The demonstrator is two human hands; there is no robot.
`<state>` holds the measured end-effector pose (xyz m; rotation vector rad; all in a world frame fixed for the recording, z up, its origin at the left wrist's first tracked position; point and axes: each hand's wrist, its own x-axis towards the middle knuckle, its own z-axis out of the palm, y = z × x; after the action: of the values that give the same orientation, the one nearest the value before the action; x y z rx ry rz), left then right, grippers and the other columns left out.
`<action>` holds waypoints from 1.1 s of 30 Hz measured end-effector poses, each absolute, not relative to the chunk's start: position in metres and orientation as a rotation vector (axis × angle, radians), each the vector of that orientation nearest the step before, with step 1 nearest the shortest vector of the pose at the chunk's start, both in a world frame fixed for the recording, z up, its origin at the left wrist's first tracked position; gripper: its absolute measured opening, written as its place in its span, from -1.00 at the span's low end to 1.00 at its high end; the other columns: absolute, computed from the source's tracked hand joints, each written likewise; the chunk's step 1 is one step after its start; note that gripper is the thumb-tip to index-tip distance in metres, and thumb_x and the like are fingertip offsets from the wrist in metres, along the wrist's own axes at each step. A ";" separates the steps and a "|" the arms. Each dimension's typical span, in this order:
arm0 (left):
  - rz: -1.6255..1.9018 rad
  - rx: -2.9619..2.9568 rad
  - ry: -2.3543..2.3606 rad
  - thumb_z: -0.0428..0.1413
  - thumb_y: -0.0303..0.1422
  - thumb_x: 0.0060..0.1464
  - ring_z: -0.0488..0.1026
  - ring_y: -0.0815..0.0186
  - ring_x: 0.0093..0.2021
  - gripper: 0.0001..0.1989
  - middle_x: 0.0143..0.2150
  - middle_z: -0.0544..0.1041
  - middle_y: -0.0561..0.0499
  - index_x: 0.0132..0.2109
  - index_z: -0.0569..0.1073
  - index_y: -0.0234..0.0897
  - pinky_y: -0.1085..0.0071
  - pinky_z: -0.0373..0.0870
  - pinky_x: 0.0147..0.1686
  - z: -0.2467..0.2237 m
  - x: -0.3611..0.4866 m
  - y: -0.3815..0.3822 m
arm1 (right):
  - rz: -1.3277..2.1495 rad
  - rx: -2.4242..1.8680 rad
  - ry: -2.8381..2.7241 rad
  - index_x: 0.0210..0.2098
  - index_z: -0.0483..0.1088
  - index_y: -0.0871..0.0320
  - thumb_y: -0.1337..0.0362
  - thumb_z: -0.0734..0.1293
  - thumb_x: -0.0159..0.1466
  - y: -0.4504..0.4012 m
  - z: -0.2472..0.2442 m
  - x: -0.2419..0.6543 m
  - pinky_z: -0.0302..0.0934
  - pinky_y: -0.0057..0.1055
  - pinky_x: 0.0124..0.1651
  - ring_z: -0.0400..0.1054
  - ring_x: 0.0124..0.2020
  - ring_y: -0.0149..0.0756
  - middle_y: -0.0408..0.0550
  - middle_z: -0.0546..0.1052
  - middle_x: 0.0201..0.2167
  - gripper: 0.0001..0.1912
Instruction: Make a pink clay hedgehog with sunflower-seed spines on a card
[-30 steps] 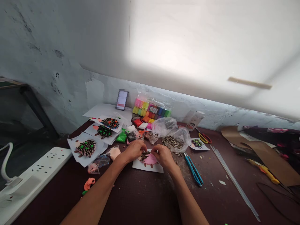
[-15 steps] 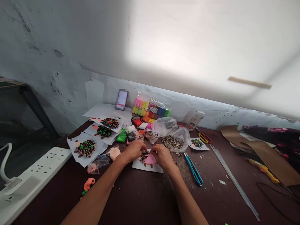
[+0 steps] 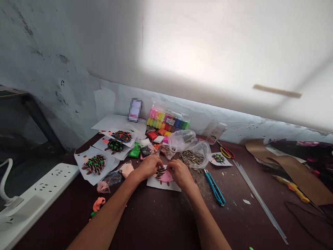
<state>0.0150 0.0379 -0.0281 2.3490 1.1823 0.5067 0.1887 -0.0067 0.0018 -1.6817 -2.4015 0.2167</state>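
On a white paper card (image 3: 170, 187) lies a pink clay hedgehog shape (image 3: 167, 176) with brown clay feet. Striped sunflower seeds (image 3: 160, 172) stand in its left part. My left hand (image 3: 150, 166) is closed over the card's upper left, fingertips beside the seeds. My right hand (image 3: 180, 173) hovers at the right side of the pink clay with thumb and fingers pinched together. Whatever is between the fingertips of either hand is too small or hidden to make out. A clear plastic bag (image 3: 204, 152) of loose sunflower seeds (image 3: 191, 158) lies open behind my right hand.
Finished seed hedgehogs on cards (image 3: 95, 164) lie at left, near a power strip (image 3: 47, 189). Clay packs (image 3: 168, 119) lean at the wall. At right are a blue utility knife (image 3: 214, 188), scissors (image 3: 227, 152), glue sticks (image 3: 261, 201) and a yellow glue gun (image 3: 293, 189).
Both hands stay almost in place over the card, with only slight finger movement. Nothing else on the table has visibly moved.
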 end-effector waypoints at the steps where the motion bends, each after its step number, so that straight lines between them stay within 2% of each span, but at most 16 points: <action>1: 0.504 2.345 1.185 -0.01 -0.60 -0.08 0.44 0.32 -0.26 -0.66 -0.28 0.56 -0.01 -0.28 0.61 -0.24 0.48 0.31 -0.22 -0.028 0.015 0.038 | 0.235 -1.692 -2.385 -0.36 0.53 0.11 0.42 0.26 0.25 -0.006 0.001 0.189 0.07 -0.49 -0.22 0.33 -0.24 -0.32 -0.07 0.53 -0.34 -0.79; 6: 0.515 2.311 1.176 0.00 -0.59 -0.07 0.45 0.32 -0.25 -0.68 -0.28 0.57 -0.01 -0.28 0.60 -0.26 0.48 0.31 -0.20 -0.026 0.015 0.037 | 0.327 -1.695 -2.284 -0.25 0.53 0.10 0.41 0.28 0.21 -0.003 -0.001 0.196 0.10 -0.50 -0.21 0.37 -0.24 -0.34 -0.07 0.54 -0.28 -0.80; 10: 0.523 2.278 1.201 0.00 -0.59 -0.05 0.46 0.31 -0.22 -0.69 -0.26 0.58 -0.01 -0.26 0.59 -0.26 0.47 0.32 -0.17 -0.023 0.014 0.036 | 0.299 -1.757 -2.225 -0.28 0.53 0.12 0.42 0.27 0.21 -0.002 0.003 0.201 0.10 -0.51 -0.23 0.37 -0.26 -0.35 -0.07 0.54 -0.30 -0.80; 15: 0.522 2.214 1.242 0.03 -0.52 -0.02 0.47 0.30 -0.22 -0.76 -0.24 0.59 -0.01 -0.26 0.58 -0.27 0.46 0.33 -0.15 -0.017 0.013 0.034 | 0.217 -1.894 -2.149 -0.30 0.53 0.12 0.38 0.26 0.23 -0.002 0.009 0.205 0.07 -0.50 -0.26 0.38 -0.27 -0.35 -0.08 0.54 -0.32 -0.82; 22: 0.535 2.181 1.237 0.02 -0.54 -0.01 0.47 0.29 -0.17 -0.75 -0.22 0.58 -0.02 -0.25 0.56 -0.28 0.45 0.33 -0.13 -0.021 0.012 0.035 | -0.020 -2.232 -1.991 -0.15 0.53 0.13 0.36 0.19 0.30 0.000 0.007 0.218 0.06 -0.44 -0.17 0.33 -0.11 -0.25 0.02 0.52 -0.19 -0.72; 29: 0.554 2.288 1.323 0.00 -0.58 0.02 0.41 0.22 -0.02 -0.70 -0.08 0.48 -0.11 -0.15 0.53 -0.28 0.39 0.32 -0.05 -0.031 0.015 0.036 | -0.122 -2.227 -2.006 -0.15 0.53 0.09 0.28 0.19 0.33 0.010 -0.006 0.222 0.03 -0.42 -0.15 0.29 -0.12 -0.24 0.02 0.50 -0.22 -0.73; 33: 0.527 2.280 1.353 0.00 -0.57 0.01 0.41 0.22 -0.05 -0.73 -0.11 0.47 -0.11 -0.18 0.51 -0.29 0.38 0.32 -0.06 -0.031 0.014 0.038 | -0.193 -2.222 -2.023 -0.14 0.52 0.08 0.24 0.20 0.33 0.020 -0.011 0.221 0.02 -0.40 -0.14 0.26 -0.13 -0.22 0.02 0.47 -0.21 -0.73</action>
<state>0.0142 0.0378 -0.0307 2.2804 1.3528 0.5266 0.2208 0.0197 -0.0110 -2.2222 -2.0228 -0.1933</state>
